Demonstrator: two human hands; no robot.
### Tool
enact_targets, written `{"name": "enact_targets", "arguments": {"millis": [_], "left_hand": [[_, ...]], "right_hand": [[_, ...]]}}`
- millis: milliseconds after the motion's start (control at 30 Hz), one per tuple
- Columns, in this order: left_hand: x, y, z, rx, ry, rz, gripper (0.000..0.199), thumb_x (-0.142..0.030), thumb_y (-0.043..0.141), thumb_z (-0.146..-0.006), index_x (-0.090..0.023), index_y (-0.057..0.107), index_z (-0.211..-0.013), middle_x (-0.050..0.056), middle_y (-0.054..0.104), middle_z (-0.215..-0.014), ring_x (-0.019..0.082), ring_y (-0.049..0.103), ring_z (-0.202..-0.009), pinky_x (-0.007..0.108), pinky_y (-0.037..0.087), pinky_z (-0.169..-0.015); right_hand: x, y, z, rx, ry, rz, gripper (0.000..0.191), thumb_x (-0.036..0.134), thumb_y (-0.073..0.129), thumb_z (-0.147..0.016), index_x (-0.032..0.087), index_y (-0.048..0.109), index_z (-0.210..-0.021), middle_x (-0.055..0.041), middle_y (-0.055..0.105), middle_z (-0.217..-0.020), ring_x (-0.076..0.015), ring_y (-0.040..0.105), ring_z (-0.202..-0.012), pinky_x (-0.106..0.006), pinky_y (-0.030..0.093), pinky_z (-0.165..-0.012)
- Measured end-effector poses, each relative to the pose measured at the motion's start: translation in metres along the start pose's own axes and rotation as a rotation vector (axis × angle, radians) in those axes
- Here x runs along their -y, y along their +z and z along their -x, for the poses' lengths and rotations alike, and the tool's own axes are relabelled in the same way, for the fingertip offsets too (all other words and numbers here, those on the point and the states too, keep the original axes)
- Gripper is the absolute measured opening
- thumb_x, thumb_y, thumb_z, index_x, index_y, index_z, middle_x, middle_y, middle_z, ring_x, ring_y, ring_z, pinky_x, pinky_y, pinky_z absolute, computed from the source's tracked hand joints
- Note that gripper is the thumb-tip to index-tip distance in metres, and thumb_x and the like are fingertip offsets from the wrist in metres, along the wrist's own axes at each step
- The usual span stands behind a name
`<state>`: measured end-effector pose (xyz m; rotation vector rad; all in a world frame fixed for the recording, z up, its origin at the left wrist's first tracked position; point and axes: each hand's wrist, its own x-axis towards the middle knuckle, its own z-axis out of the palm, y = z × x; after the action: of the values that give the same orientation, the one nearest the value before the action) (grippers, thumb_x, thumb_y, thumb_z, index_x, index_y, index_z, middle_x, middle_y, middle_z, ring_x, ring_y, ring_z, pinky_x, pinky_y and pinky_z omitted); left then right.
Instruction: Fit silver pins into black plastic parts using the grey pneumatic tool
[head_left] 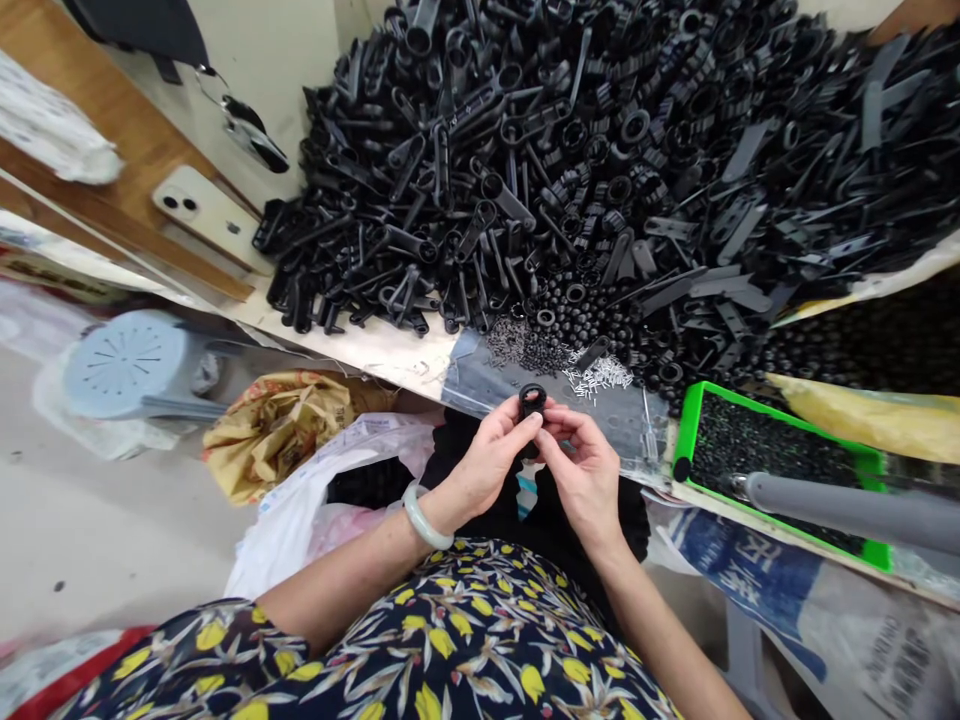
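Note:
Both my hands meet in front of the table edge around a small black plastic part with a ring-shaped end. My left hand, with a pale bangle on its wrist, pinches the part from the left side. From the right, my right hand closes its thumb and fingers on the part's lower side. The ring end points up; the rest of the part is hidden behind my fingers. Just beyond my hands lie small silver pins and tiny dark pieces on a grey mat.
A big heap of black plastic parts covers the table's back. At the right stands a green-rimmed tray of small dark bits, with a grey cylindrical bar across it. Left are a phone, a blue stool and a yellow-brown bag.

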<state>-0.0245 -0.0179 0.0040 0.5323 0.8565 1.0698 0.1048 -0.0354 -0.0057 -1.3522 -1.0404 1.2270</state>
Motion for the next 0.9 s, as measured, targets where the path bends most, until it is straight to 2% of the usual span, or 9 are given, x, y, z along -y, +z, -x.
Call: {"name": "enact_targets", "arguments": {"millis": [133,233,400,500,600,667,733,800,900], "left_hand": [[0.001,0.001,0.0,-0.002,-0.008,-0.028,0.033,-0.042,0.078,-0.092,-0.015,0.073,-0.111,0.011,0.076,-0.118,0.023,0.069,-0.111,0.028,0.053,-0.091],[0.001,0.003,0.002,-0.008,-0.025,-0.002,0.037,-0.047,0.078,-0.091,-0.016,0.072,-0.109,0.012,0.076,-0.117,0.024,0.069,-0.109,0.028,0.053,-0.086],[-0.001,-0.002,0.002,0.018,0.105,-0.12,0.029,-0.043,0.07,-0.099,-0.016,0.069,-0.11,0.011,0.076,-0.114,0.021,0.069,-0.106,0.032,0.051,-0.099],[-0.005,-0.008,0.002,0.03,0.108,-0.143,0.031,-0.046,0.067,-0.101,-0.018,0.065,-0.114,0.006,0.073,-0.097,0.017,0.067,-0.085,0.03,0.053,-0.087],[-0.006,-0.01,0.005,0.082,0.009,-0.122,0.037,-0.051,0.067,-0.099,-0.018,0.062,-0.115,-0.001,0.06,-0.081,0.01,0.052,-0.063,0.023,0.045,-0.065],[-0.006,-0.011,0.007,0.133,-0.036,-0.138,0.037,-0.052,0.066,-0.1,-0.018,0.06,-0.116,-0.003,0.052,-0.08,0.008,0.043,-0.061,0.022,0.036,-0.057],[-0.005,-0.012,0.009,0.186,-0.055,-0.208,0.037,-0.051,0.063,-0.102,-0.018,0.058,-0.119,-0.003,0.048,-0.08,0.009,0.039,-0.062,0.022,0.033,-0.056],[-0.006,-0.014,0.011,0.234,-0.057,-0.321,0.036,-0.05,0.059,-0.104,-0.018,0.056,-0.122,-0.003,0.046,-0.08,0.01,0.039,-0.064,0.023,0.032,-0.056],[-0.013,-0.017,0.012,0.293,-0.054,-0.475,0.036,-0.05,0.053,-0.107,-0.018,0.054,-0.123,-0.003,0.045,-0.079,0.011,0.04,-0.065,0.024,0.035,-0.058]], "right_hand": [[-0.004,0.001,0.002,0.001,0.091,-0.075,0.031,0.045,0.084,-0.085,0.022,0.065,-0.091,-0.0034,0.071,-0.099,-0.014,0.064,-0.07,-0.027,0.062,-0.059],[-0.005,0.004,0.004,0.006,0.112,-0.084,0.033,0.048,0.083,-0.086,0.022,0.064,-0.091,-0.0039,0.071,-0.1,-0.0133,0.064,-0.068,-0.027,0.06,-0.059],[-0.003,0.001,0.009,-0.027,0.029,-0.015,0.027,0.045,0.078,-0.091,0.023,0.063,-0.094,-0.0022,0.068,-0.097,-0.0128,0.059,-0.068,-0.028,0.053,-0.062],[0.001,-0.006,0.008,-0.149,-0.123,0.11,0.024,0.041,0.079,-0.091,0.025,0.064,-0.102,-0.0007,0.063,-0.095,-0.0162,0.061,-0.084,-0.031,0.053,-0.078],[0.004,-0.008,0.001,-0.041,-0.136,0.076,0.043,0.042,0.084,-0.085,0.028,0.063,-0.12,-0.0047,0.065,-0.12,-0.0217,0.063,-0.113,-0.036,0.054,-0.097],[0.005,-0.005,-0.003,0.125,-0.007,-0.051,0.054,0.047,0.082,-0.086,0.031,0.059,-0.133,-0.0062,0.066,-0.126,-0.0233,0.067,-0.111,-0.036,0.06,-0.088],[0.004,-0.001,-0.005,0.224,0.126,-0.15,0.054,0.052,0.078,-0.088,0.031,0.059,-0.135,-0.0056,0.07,-0.121,-0.0213,0.069,-0.091,-0.033,0.062,-0.069],[0.004,0.002,-0.004,0.245,0.2,-0.202,0.051,0.051,0.077,-0.088,0.03,0.063,-0.132,-0.0047,0.071,-0.114,-0.0195,0.066,-0.08,-0.031,0.061,-0.059],[0.006,0.001,-0.003,0.237,0.25,-0.271,0.047,0.044,0.081,-0.084,0.029,0.069,-0.127,-0.0028,0.072,-0.103,-0.0189,0.065,-0.076,-0.03,0.062,-0.059]]}}
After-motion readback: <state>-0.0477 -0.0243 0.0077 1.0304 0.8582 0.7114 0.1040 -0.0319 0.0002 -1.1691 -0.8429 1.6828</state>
